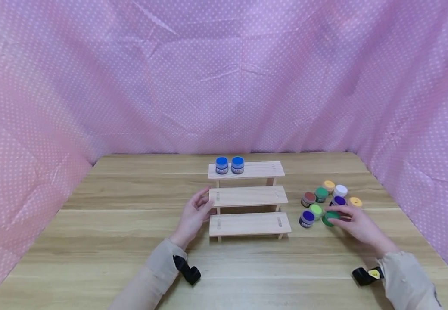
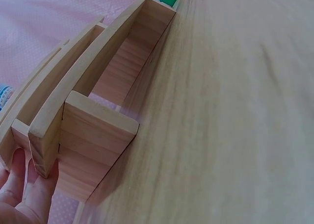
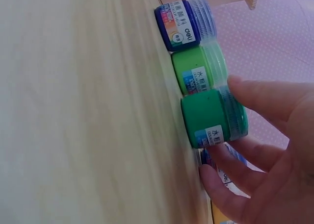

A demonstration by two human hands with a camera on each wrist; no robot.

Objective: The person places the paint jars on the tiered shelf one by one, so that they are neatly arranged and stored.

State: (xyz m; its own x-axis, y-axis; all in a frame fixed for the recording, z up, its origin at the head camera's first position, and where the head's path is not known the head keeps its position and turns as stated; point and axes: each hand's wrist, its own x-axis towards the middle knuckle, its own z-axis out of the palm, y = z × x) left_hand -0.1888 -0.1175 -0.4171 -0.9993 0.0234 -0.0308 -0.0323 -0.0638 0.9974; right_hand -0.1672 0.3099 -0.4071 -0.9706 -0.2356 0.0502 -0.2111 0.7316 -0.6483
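Note:
A three-tier wooden display stand (image 1: 248,196) stands in the middle of the table. My left hand (image 1: 195,214) grips the left end of its middle tier, thumb on the board; the left wrist view shows fingertips (image 2: 41,182) against the wood. Two blue-lidded paint jars (image 1: 222,165) sit on the left part of the top tier. On the right, my right hand (image 1: 357,224) holds a dark green paint jar (image 3: 206,118) between thumb and fingers. Beside it stand a light green jar (image 3: 194,69) and a purple-lidded jar (image 1: 306,218).
Behind the held jar are a red-brown-lidded jar (image 1: 308,199), another green one (image 1: 321,194), a white-lidded one (image 1: 340,190), a second purple one (image 1: 338,201) and yellow-orange ones (image 1: 355,202). Pink dotted cloth (image 1: 224,86) hangs round the wooden table (image 1: 131,224).

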